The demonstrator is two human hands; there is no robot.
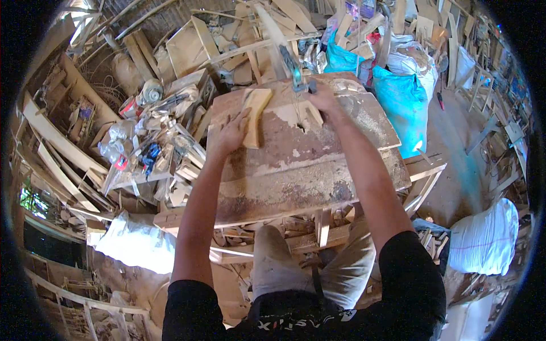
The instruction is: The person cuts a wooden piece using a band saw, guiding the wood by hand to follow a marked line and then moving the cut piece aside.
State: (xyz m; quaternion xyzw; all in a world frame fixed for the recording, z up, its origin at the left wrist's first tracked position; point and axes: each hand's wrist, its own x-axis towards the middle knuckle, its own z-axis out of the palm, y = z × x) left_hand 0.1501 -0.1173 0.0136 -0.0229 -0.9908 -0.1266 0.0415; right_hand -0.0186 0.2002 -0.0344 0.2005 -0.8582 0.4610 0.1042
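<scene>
My left hand (232, 132) is closed on the edge of a curved, pale yellow wooden piece (257, 116), which rests on the worn brown saw table (307, 176). To its right, a blue-green blade guide of a band saw (296, 77) comes down over the table's far part. At that guide, the fingers of my right hand (325, 99) are bent around a small dark knob (312, 86); its far side is hidden. A small wooden offcut (314, 112) lies just below the right hand, next to a dark gap (301, 128) in the table. Sawdust covers much of the surface.
Left of the table, a cluttered bench (136, 181) carries wood scraps, a plastic bottle (111, 152) and tools. A turquoise sack (401, 105) stands close by the table's right side. White sacks (484, 237) stand farther out. Scrap boards are piled at the back.
</scene>
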